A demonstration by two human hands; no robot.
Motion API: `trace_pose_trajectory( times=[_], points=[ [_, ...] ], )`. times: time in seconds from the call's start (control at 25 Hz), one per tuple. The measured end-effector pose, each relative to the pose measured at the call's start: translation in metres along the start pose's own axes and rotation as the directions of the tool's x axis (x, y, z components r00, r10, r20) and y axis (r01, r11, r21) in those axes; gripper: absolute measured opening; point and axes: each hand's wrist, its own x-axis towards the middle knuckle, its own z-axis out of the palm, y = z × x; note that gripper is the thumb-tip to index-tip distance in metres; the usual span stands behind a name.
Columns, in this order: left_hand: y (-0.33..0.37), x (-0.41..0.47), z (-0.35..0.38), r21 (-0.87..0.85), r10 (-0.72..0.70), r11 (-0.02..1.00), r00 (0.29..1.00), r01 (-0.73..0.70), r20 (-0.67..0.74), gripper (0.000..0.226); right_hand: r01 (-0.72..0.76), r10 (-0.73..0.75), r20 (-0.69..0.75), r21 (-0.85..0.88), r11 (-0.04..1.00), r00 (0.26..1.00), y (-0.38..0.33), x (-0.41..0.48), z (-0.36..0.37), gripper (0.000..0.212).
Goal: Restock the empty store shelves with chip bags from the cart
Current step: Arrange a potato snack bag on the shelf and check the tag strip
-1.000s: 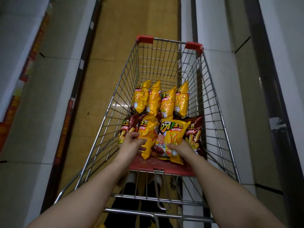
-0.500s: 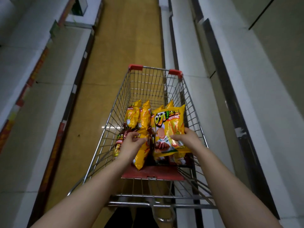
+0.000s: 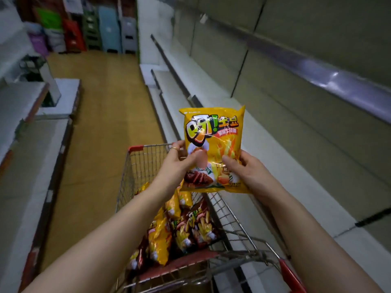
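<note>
A yellow chip bag (image 3: 213, 132) is held upright above the wire cart (image 3: 135, 166), facing me. My left hand (image 3: 177, 163) grips its left edge, thumb across the front. My right hand (image 3: 247, 172) holds the bag's lower right side with the thumb on the front. Below them, several yellow and dark red chip bags (image 3: 179, 231) lie in the cart's basket. Bare white store shelves (image 3: 281, 157) run along the right, right beside the cart.
More bare shelves (image 3: 31, 132) line the left side of the aisle. The yellowish floor (image 3: 101, 115) runs ahead to stacked coloured plastic stools and bins (image 3: 101, 28) at the far end. The cart's red handle end (image 3: 291, 275) is at the lower right.
The yellow bag has been lifted out of the cart and now sits high between both hands. My left hand left the bags in the cart and took hold of it. My view has tilted up.
</note>
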Motion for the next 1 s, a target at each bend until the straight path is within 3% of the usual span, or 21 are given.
trace_pose_trajectory(
  times=[0.16, 0.32, 0.48, 0.56, 0.72, 0.84, 1.0],
  points=[
    [0.055, -0.014, 0.031, -0.056, 0.102, 0.994, 0.989, -0.096, 0.108, 0.059, 0.072, -0.052, -0.130, 0.153, 0.986, 0.990, -0.045, -0.046, -0.019, 0.034],
    [0.107, -0.035, 0.072, -0.089, 0.204, 0.978, 0.943, -0.186, 0.264, 0.039, 0.206, -0.159, -0.303, 0.133, 0.969, 0.940, -0.084, -0.096, -0.051, 0.034],
    [0.152, -0.066, 0.139, -0.135, 0.298, 0.955, 0.863, -0.266, 0.408, 0.025, 0.303, -0.220, -0.493, 0.093, 0.949, 0.841, -0.108, -0.164, -0.094, 0.037],
    [0.168, -0.084, 0.179, -0.133, 0.318, 0.948, 0.812, -0.291, 0.490, 0.033, 0.291, -0.207, -0.581, 0.055, 0.955, 0.787, -0.113, -0.204, -0.119, 0.048],
    [0.186, -0.121, 0.255, 0.030, 0.217, 0.949, 0.718, -0.314, 0.662, 0.069, 0.216, -0.112, -0.693, 0.064, 0.974, 0.712, -0.119, -0.288, -0.166, 0.048],
    [0.195, -0.140, 0.308, 0.088, 0.162, 0.938, 0.652, -0.334, 0.741, 0.054, 0.165, -0.043, -0.718, 0.100, 0.981, 0.695, -0.120, -0.327, -0.193, 0.038],
    [0.209, -0.132, 0.353, 0.153, 0.110, 0.927, 0.636, -0.344, 0.764, 0.045, 0.092, 0.050, -0.779, 0.137, 0.986, 0.625, -0.124, -0.328, -0.225, 0.040]
  ],
)
